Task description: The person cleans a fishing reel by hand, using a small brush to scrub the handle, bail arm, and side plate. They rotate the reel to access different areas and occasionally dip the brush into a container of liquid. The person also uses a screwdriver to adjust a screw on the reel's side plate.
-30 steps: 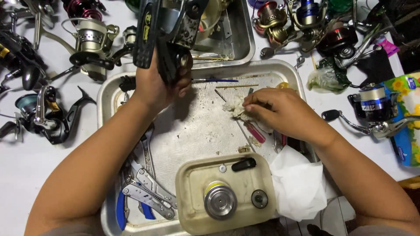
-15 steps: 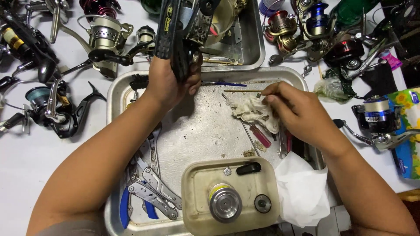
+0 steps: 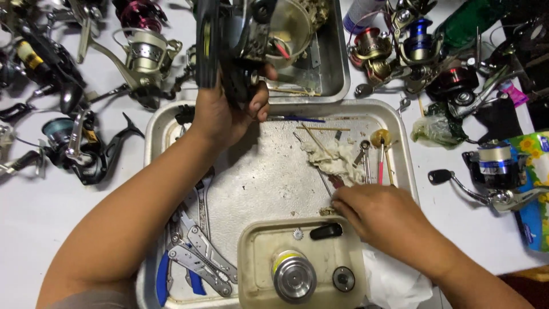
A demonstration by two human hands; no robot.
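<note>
Two bare hands work over a large dented steel tray on a white desk. The left hand is raised at the tray's far edge, its grip clamped around a dark fishing reel body held upright above the rim. The right hand lies low on the near right part of the tray, fingers curled together and tips down on the metal beside a thin red-handled tool; whether they pinch anything cannot be told. Just beyond that hand lie a crumpled, soiled white rag, a small metal wrench and a brush with a round yellow head. A smaller cream plastic tray sits at the near edge, holding a silver spool, a tiny gear and a black knob. Folding steel pliers with blue handles rest at the tray's near left. Many other spinning reels crowd the desk on both sides.
</note>
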